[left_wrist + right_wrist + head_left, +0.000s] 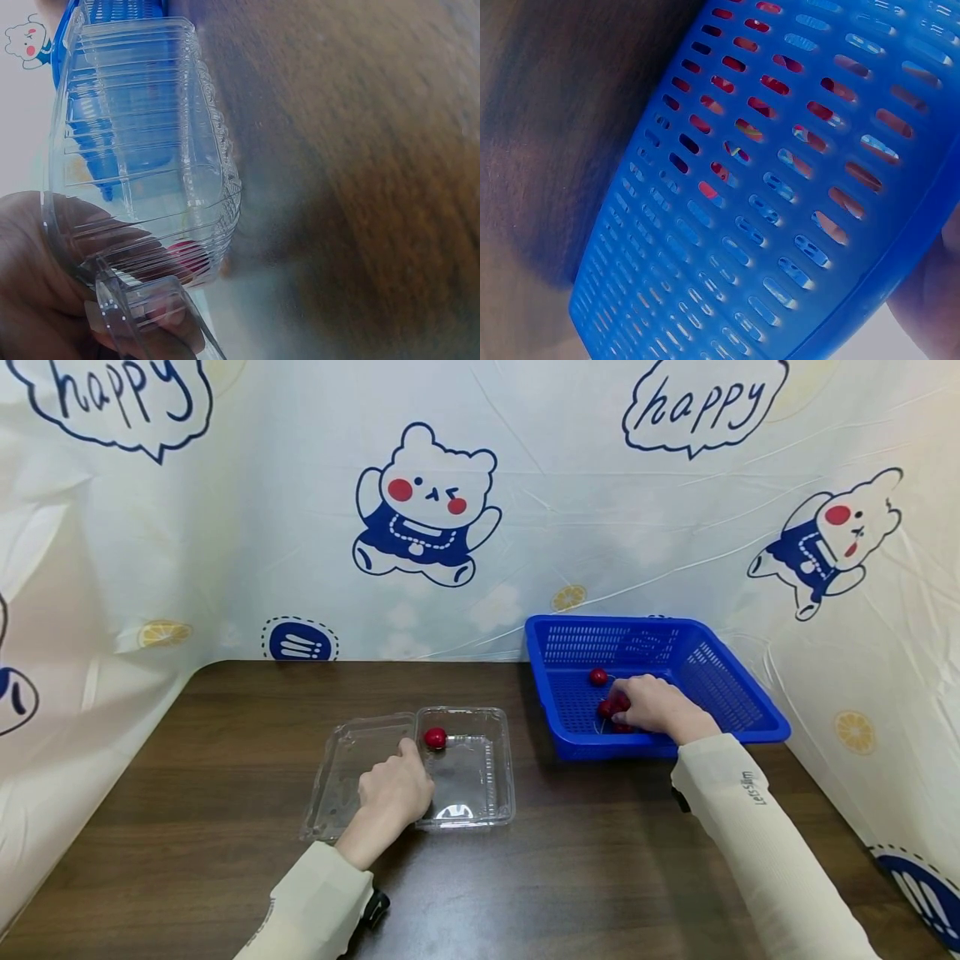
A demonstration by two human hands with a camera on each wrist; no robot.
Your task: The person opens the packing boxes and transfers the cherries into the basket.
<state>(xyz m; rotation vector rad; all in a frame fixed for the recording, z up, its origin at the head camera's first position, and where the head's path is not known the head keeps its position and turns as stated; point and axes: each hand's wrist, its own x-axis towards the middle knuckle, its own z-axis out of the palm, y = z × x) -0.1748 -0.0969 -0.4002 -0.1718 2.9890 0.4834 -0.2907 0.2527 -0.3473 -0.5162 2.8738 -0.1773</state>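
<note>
A clear plastic clamshell box lies unfolded on the table, its lid to the left. One red cherry sits in the base's far left corner. My left hand grips the box at the hinge between lid and base; in the left wrist view its fingers curl around the plastic edge. My right hand reaches over the near rim into a blue plastic basket. Its thumb and fingers close around a cherry among several others, partly hidden by the hand.
Another cherry lies farther back in the basket. The brown wooden table ends against a pale printed curtain, which also rises at both sides. The basket's slotted wall fills much of the right wrist view.
</note>
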